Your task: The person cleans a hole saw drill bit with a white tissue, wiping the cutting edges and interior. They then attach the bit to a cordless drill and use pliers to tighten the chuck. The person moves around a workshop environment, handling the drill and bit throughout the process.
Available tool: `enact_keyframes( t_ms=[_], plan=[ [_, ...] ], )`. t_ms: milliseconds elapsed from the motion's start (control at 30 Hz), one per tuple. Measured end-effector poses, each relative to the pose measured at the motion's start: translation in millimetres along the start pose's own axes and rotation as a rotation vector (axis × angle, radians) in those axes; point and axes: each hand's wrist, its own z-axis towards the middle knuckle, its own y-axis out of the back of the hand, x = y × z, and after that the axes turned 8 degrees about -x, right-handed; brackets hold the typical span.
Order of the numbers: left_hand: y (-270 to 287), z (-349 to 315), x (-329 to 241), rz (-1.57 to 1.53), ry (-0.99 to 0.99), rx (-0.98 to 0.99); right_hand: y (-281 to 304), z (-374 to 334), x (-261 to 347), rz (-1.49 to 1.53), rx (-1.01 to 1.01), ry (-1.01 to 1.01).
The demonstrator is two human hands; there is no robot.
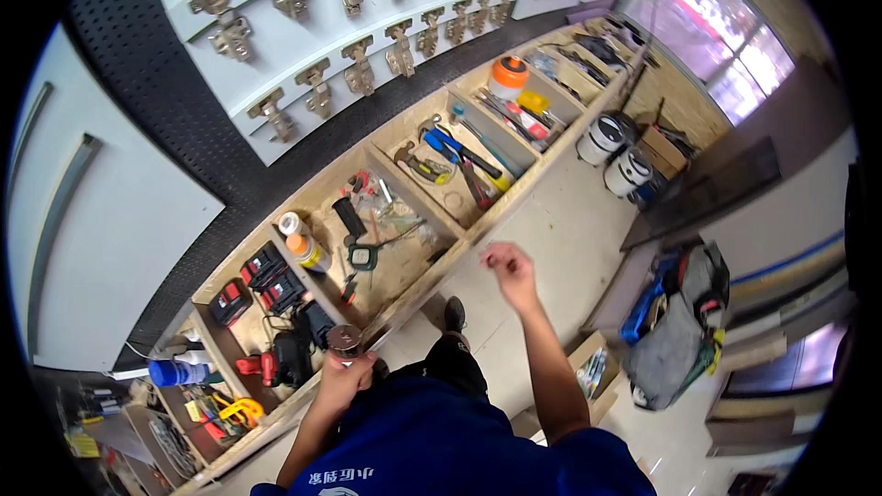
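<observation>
My left hand (344, 378) is closed around a dark brown, round-topped object (345, 340), whose exact kind I cannot make out. It is held upright over the front edge of the long wooden tool bin (404, 298). Black power tools (294, 349) and a red-and-black drill (261, 366) lie in the compartment beside it. Out over the floor, right of the bin, my right hand (511, 274) is slightly blurred. Its fingers are loosely bent and nothing shows in them.
Neighbouring compartments hold spray cans (308, 251), a green tape measure (363, 257), a claw hammer (423, 163) and an orange-topped container (508, 77). Hinges (360, 64) hang on the display wall behind. A grey bag (675, 340) and two white canisters (628, 172) stand at right.
</observation>
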Motion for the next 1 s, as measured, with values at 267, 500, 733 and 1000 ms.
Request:
enact_keyframes(
  t_ms=[267,500,733,1000],
  plan=[
    [-107,47,9,-0.145,-0.053,-0.485,24,273,-59,-0.721,0.251,0.109],
    [-135,28,38,-0.025,0.010,-0.810,-47,274,-70,-0.526,0.579,0.221],
    [-136,-25,69,-0.330,-0.041,-1.052,-161,158,-13,-0.087,1.012,-0.072],
    [-65,-115,121,-0.444,-0.108,-1.170,-249,32,50,-0.164,1.211,0.155]
  ],
)
